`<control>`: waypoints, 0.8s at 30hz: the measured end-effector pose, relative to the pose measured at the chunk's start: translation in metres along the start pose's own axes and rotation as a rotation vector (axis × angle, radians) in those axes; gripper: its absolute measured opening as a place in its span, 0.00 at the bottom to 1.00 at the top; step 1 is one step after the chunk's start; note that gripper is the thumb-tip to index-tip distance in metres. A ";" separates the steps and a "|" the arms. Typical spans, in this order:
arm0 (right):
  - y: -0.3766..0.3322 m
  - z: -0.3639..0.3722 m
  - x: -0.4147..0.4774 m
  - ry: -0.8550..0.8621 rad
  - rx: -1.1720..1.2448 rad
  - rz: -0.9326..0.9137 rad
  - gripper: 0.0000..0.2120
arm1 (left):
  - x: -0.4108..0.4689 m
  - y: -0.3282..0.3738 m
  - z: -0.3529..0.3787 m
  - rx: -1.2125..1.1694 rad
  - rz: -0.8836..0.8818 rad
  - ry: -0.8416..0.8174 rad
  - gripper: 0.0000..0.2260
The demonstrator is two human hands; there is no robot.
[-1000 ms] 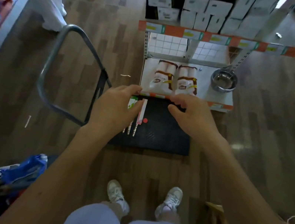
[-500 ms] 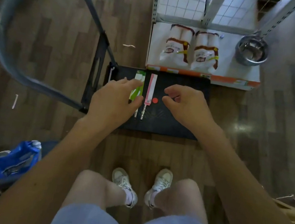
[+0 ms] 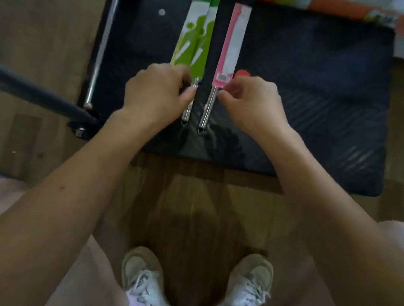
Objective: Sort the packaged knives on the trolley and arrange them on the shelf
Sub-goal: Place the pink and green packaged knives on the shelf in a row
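Note:
Two green-packaged knives lie side by side on the black trolley deck, steel handles toward me. A pink-packaged knife lies just right of them, with a red dot beside its card. My left hand is curled over the green knives' handles, its fingertips pinching one handle. My right hand pinches the pink knife's steel handle just below the card. The bottom shelf's orange and green edge runs along the top of the view.
The trolley's folded handle frame and a steel bar stand at the left. Wooden floor surrounds the deck. My knees and shoes are close below, a short way from the deck's near edge.
I have crouched, and the view dropped close to the trolley; the shelf top left the frame. Both hands slid down from the cards onto the knife handles.

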State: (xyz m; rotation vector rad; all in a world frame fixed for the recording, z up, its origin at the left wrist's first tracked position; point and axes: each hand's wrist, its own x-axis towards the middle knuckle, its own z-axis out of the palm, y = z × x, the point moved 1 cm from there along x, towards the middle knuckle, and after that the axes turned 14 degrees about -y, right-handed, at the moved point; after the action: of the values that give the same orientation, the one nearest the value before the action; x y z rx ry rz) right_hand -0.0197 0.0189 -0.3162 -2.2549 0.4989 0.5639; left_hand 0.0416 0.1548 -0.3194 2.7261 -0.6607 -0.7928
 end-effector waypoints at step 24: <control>0.058 0.066 0.082 -0.115 0.092 0.102 0.10 | 0.077 -0.022 0.098 -0.176 -0.139 0.040 0.16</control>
State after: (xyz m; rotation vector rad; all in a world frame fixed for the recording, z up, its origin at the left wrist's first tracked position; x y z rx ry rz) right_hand 0.0025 0.0156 -0.4345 -2.1062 0.5720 0.7034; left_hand 0.0528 0.1286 -0.4425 2.6403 -0.3774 -0.7843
